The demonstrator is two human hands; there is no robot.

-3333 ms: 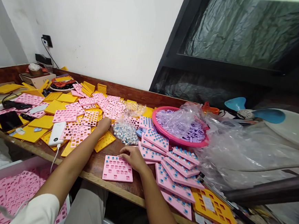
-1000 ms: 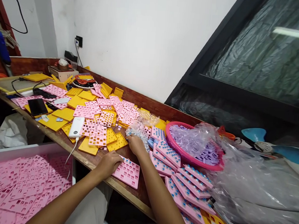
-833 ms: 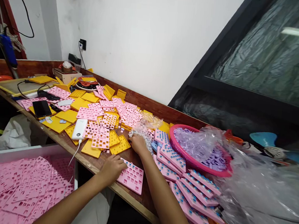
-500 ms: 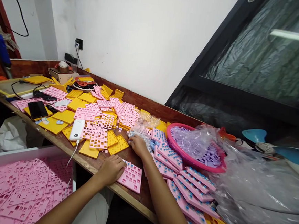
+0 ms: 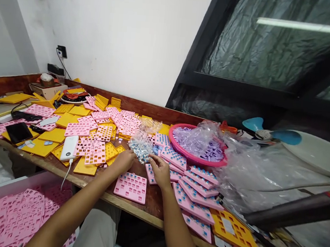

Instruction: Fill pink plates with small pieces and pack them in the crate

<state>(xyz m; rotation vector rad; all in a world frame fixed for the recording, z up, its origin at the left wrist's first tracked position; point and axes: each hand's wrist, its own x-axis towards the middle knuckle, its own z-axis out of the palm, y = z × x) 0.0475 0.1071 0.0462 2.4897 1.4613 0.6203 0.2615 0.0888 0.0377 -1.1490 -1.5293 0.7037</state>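
The fingers (image 5: 153, 160) of the right hand (image 5: 161, 171) are pinched together on something too small to make out, just beside the clear bag of small blue-and-white pieces (image 5: 140, 148), while the left hand (image 5: 124, 160) reaches toward the same bag (whether its fingers are spread or closed cannot be told). Below and between both hands a pink grid tray (image 5: 131, 182) lies flat on the wooden tabletop (image 5: 153, 202), near its front edge. Filled pink trays (image 5: 196, 196) overlap to the right beneath a pink basket (image 5: 180, 149) of purple parts, with empty pink and yellow grids (image 5: 95, 141) scattered to the left.
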